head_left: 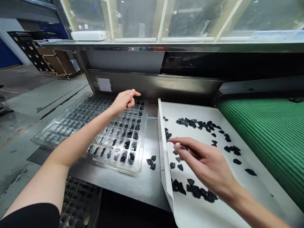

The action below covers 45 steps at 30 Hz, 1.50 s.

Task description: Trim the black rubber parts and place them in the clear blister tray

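My left hand (123, 102) hovers over the far right part of a clear plastic blister tray (139, 164). Its index finger points out to the right, the other fingers curl loosely, and no part shows in it. Many pockets of the tray hold small round black parts (134, 145). My right hand (201, 161) is above the left side of a white-lined tray (237, 209), index finger and thumb brought close together. Something dark shows among its fingers, too hidden to name. Small black plastic pieces (204, 125) lie scattered in rows and clumps on the white lining.
Several loose round black parts (151, 162) lie on the metal table (147, 186) between the trays. A green ribbed conveyor belt (266, 126) runs along the right. A metal shelf (152, 47) crosses above, bearing a white box (89, 35). Another filled tray (76, 199) sits below the table.
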Each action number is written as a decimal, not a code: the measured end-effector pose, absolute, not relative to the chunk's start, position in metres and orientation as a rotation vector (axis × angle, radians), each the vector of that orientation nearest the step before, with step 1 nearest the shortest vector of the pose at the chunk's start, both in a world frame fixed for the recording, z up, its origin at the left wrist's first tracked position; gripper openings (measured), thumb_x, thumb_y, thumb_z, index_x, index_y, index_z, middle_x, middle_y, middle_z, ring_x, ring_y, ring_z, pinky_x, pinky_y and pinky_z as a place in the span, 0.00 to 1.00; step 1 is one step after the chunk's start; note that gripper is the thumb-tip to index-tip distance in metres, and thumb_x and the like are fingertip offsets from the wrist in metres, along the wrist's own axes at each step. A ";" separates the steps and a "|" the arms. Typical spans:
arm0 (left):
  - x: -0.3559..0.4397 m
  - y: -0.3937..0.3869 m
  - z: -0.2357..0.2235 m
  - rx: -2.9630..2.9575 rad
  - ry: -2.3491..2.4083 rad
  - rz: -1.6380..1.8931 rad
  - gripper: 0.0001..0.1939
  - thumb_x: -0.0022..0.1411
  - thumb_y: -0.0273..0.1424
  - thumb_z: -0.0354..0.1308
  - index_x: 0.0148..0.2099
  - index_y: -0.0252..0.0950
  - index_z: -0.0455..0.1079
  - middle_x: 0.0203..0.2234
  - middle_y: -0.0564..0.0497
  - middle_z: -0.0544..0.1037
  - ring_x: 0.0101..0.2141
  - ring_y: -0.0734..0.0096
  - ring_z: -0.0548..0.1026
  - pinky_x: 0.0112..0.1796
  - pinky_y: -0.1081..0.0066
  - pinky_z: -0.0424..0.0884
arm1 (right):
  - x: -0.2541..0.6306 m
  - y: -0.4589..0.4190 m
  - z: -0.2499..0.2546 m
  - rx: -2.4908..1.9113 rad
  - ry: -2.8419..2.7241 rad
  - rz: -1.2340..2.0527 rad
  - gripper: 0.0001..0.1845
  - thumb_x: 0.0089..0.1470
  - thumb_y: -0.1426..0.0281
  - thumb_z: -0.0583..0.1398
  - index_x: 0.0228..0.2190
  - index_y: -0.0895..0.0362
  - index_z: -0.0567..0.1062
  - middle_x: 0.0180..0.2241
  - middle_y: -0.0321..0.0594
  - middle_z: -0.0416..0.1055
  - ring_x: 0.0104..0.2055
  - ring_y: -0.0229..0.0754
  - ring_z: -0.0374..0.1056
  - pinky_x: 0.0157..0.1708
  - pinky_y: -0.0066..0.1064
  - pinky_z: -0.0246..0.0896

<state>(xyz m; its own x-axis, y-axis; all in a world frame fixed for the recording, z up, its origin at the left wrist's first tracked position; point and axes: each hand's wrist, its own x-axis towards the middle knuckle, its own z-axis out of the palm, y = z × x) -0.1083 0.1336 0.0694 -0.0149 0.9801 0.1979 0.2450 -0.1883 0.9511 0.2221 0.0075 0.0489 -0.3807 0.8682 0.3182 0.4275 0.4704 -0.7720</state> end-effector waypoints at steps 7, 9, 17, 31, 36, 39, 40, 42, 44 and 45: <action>0.002 0.044 0.061 1.410 0.685 0.862 0.39 0.76 0.59 0.54 0.71 0.31 0.70 0.16 0.62 0.60 0.17 0.76 0.52 0.21 0.74 0.50 | 0.219 0.010 0.056 -1.019 -1.672 0.911 0.17 0.63 0.60 0.71 0.49 0.55 0.85 0.26 0.33 0.69 0.25 0.35 0.60 0.24 0.28 0.57; 0.012 0.036 0.058 1.392 0.653 0.828 0.39 0.76 0.60 0.53 0.71 0.33 0.70 0.17 0.61 0.61 0.18 0.76 0.53 0.22 0.74 0.50 | 0.217 0.012 0.053 -0.970 -1.657 0.977 0.18 0.61 0.60 0.72 0.49 0.57 0.84 0.26 0.32 0.68 0.25 0.33 0.57 0.23 0.28 0.54; 0.026 0.027 0.040 1.362 0.730 0.914 0.39 0.75 0.60 0.55 0.69 0.35 0.74 0.34 0.45 0.80 0.30 0.67 0.74 0.25 0.73 0.63 | 0.214 0.009 0.042 -0.829 -1.835 0.878 0.17 0.61 0.66 0.73 0.49 0.59 0.83 0.27 0.31 0.71 0.26 0.32 0.59 0.25 0.28 0.57; 0.012 0.018 0.036 1.148 0.632 0.836 0.37 0.76 0.62 0.48 0.61 0.37 0.77 0.18 0.57 0.64 0.17 0.77 0.52 0.20 0.74 0.46 | 0.213 0.003 0.046 -0.757 -1.820 0.898 0.13 0.64 0.69 0.70 0.50 0.56 0.80 0.46 0.42 0.80 0.26 0.29 0.58 0.23 0.27 0.56; -0.003 0.006 0.034 0.993 0.643 0.909 0.17 0.73 0.44 0.64 0.47 0.34 0.78 0.18 0.56 0.66 0.18 0.80 0.51 0.20 0.76 0.44 | 0.213 0.004 0.047 -0.836 -1.762 0.967 0.17 0.63 0.66 0.73 0.50 0.56 0.80 0.23 0.27 0.63 0.24 0.32 0.57 0.23 0.28 0.49; -0.006 0.004 0.030 0.927 0.627 0.901 0.15 0.68 0.40 0.70 0.45 0.32 0.79 0.22 0.53 0.72 0.19 0.82 0.51 0.20 0.76 0.42 | 0.213 0.005 0.045 -0.860 -1.752 1.000 0.16 0.62 0.66 0.73 0.49 0.56 0.79 0.24 0.27 0.63 0.24 0.31 0.58 0.23 0.27 0.51; -0.006 0.004 0.029 0.916 0.624 0.901 0.15 0.66 0.39 0.72 0.45 0.31 0.80 0.23 0.52 0.74 0.18 0.83 0.51 0.20 0.76 0.42 | 0.213 0.005 0.044 -0.862 -1.751 1.009 0.16 0.62 0.66 0.73 0.49 0.56 0.79 0.24 0.27 0.63 0.24 0.31 0.59 0.23 0.27 0.51; -0.007 0.005 0.026 0.911 0.627 0.914 0.16 0.63 0.38 0.75 0.46 0.31 0.81 0.26 0.50 0.77 0.18 0.85 0.53 0.21 0.75 0.43 | 0.212 0.005 0.042 -0.853 -1.755 1.020 0.16 0.63 0.68 0.73 0.49 0.56 0.79 0.24 0.26 0.62 0.25 0.31 0.59 0.23 0.26 0.52; -0.007 0.006 0.023 0.915 0.646 0.919 0.17 0.61 0.38 0.76 0.47 0.31 0.83 0.27 0.49 0.78 0.19 0.85 0.54 0.22 0.75 0.44 | 0.212 0.005 0.040 -0.837 -1.778 0.998 0.15 0.63 0.68 0.72 0.49 0.55 0.78 0.25 0.27 0.63 0.25 0.31 0.59 0.23 0.25 0.53; -0.007 0.006 0.022 0.918 0.656 0.915 0.17 0.61 0.38 0.77 0.47 0.32 0.83 0.27 0.49 0.78 0.19 0.85 0.54 0.22 0.75 0.45 | 0.212 0.005 0.039 -0.831 -1.797 0.974 0.15 0.63 0.68 0.72 0.49 0.54 0.78 0.26 0.27 0.63 0.26 0.31 0.59 0.23 0.24 0.54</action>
<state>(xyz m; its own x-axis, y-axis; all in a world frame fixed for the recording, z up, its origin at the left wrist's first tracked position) -0.0074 0.0057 0.0224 0.4700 0.8773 -0.0971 -0.3735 0.2974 0.8787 0.2119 0.0047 0.0389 -0.3674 0.8442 0.3903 0.1335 0.4631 -0.8762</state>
